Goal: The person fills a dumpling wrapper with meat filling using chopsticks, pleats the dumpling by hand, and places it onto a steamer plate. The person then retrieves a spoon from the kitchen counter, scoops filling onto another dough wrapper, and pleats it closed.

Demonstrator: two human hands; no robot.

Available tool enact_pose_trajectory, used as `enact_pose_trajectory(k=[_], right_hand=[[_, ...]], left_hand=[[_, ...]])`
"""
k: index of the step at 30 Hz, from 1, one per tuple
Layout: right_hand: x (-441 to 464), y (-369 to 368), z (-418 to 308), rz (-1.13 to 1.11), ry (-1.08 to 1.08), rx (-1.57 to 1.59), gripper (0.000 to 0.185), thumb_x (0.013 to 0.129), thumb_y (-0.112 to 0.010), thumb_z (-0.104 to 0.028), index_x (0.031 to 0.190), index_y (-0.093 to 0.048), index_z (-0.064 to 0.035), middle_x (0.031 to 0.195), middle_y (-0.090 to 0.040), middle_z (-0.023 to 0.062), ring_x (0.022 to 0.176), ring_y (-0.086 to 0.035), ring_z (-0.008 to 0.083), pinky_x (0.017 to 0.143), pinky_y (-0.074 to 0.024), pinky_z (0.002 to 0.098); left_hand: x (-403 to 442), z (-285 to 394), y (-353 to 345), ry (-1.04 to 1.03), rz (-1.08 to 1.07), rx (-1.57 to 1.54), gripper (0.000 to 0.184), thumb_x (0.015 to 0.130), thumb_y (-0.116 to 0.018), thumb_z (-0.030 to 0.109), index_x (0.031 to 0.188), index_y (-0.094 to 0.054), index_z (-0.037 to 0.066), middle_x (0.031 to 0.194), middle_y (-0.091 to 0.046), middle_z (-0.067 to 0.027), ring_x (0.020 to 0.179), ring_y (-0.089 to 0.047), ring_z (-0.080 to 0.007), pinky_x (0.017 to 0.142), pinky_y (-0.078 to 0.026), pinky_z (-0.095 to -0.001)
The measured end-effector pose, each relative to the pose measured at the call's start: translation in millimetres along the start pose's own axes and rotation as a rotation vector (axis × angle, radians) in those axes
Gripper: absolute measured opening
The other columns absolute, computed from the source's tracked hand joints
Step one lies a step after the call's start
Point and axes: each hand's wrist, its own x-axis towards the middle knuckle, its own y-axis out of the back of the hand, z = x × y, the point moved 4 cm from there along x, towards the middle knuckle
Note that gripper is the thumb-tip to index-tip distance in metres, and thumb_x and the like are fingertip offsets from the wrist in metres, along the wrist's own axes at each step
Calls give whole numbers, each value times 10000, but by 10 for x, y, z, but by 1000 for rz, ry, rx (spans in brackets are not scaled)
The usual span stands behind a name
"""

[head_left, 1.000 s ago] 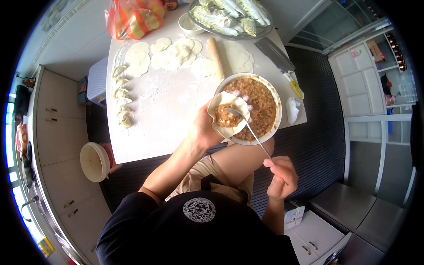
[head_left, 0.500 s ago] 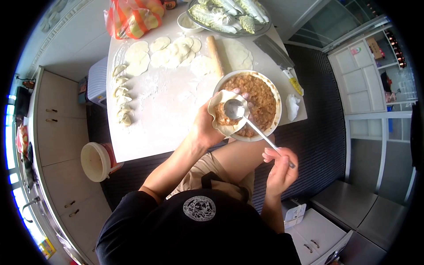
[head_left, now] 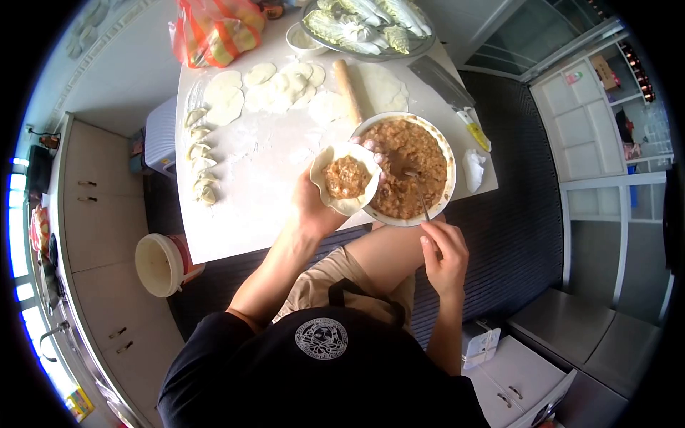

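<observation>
A round dough wrapper point(head_left: 362, 202) with a mound of brown filling point(head_left: 345, 177) in its middle lies cupped in my left hand point(head_left: 317, 207), whose fingertips show along the wrapper's right edge. Right beside it, a white bowl point(head_left: 449, 187) holds a large amount of the same brown filling. My right hand point(head_left: 445, 255) pinches the handle end of a metal spoon point(head_left: 424, 206) at the bowl's near rim. The spoon's head is down in the filling and mostly hidden.
Folded dumplings point(head_left: 203, 162) line the table's left side. Flat wrappers point(head_left: 285, 87), a rolling pin point(head_left: 347, 91) and a plate of leaf vegetables point(head_left: 367, 55) lie farther back. A cleaver point(head_left: 442, 84) and crumpled white tissue point(head_left: 473, 170) are at the right. A bucket point(head_left: 158, 265) stands below.
My left hand has moved left with the wrapper, away from over the bowl. The spoon has left the wrapper and gone into the bowl's filling, with my right hand slightly higher.
</observation>
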Motion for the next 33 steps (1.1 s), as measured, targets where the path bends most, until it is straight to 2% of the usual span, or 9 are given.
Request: enact_pose_trajectory(k=[3, 9, 13, 18, 20, 22, 26, 29, 33], right_hand=[[-128, 55, 54, -21, -191, 53, 231, 781, -692, -5, 1011, -670, -4, 906, -653, 103, 774, -606, 244, 666, -491, 342], [-308, 66, 186, 28, -258, 87, 245, 795, -683, 5, 1038, -650, 5, 925, -656, 112, 819, -624, 243, 698, -504, 339], [-266, 267, 68, 325, -170, -71, 229, 804, -665, 43, 1030, -648, 8, 989, -651, 119, 819, -633, 232, 699, -515, 322], [-100, 110, -240, 315, -446, 570, 26, 846, -629, 51, 836, -611, 34, 667, -629, 60, 546, -562, 91, 503, -437, 218], [37, -47, -404, 178, -384, 530, 123, 885, -616, -15, 768, -597, 20, 597, -595, 36, 503, -532, 66, 458, -397, 213], [52, -363, -452, 31, -330, 466, 121, 896, -615, -53, 795, -600, 10, 572, -569, 42, 502, -561, 129, 459, -407, 265], [412, -502, -387, 61, -112, 467, 31, 919, -544, -8, 926, -574, -2, 710, -622, 77, 635, -620, 156, 544, -486, 275], [871, -270, -224, -22, -261, 515, 104, 938, -496, -2, 990, -584, -21, 781, -648, 63, 647, -595, 111, 579, -493, 247], [1417, 172, 741, 132, -184, 77, 247, 901, -487, 37, 1082, -632, -45, 937, -674, 126, 792, -669, 206, 675, -529, 308]], left_hand=[[-44, 12, -84, -7, 6, -5, 461, 996, -255, 257, 1332, -429, -7, 1346, -495, -181, 1200, -504, -364, 1024, -420, -525], [-70, -30, -91, 5, 18, 10, 459, 994, -276, 250, 1345, -424, -7, 1341, -502, -186, 1222, -492, -359, 1044, -399, -529], [-119, -122, -134, 12, 104, 20, 461, 991, -282, 236, 1351, -418, -16, 1355, -498, -192, 1236, -487, -360, 1056, -389, -526], [-173, -141, -136, 21, 107, 60, 465, 997, -259, 264, 1332, -434, -7, 1323, -520, -189, 1213, -506, -360, 1033, -411, -530], [-186, -106, -198, -6, 43, 65, 462, 992, -268, 261, 1329, -436, -8, 1313, -528, -192, 1212, -508, -361, 1031, -412, -528], [-224, 6, -259, -41, -56, 49, 460, 987, -278, 259, 1326, -435, -10, 1309, -531, -195, 1215, -507, -361, 1029, -415, -527], [-363, 310, -288, -139, -22, -33, 442, 975, -298, 239, 1311, -445, -8, 1291, -524, -206, 1189, -513, -344, 1038, -413, -506], [-497, 522, -286, -255, -24, -22, 424, 970, -334, 212, 1322, -430, -4, 1283, -521, -202, 1188, -508, -338, 1054, -398, -488], [-647, 802, -154, -352, -19, 11, 424, 979, -365, 185, 1355, -412, -4, 1322, -499, -201, 1200, -492, -338, 1076, -370, -485]])
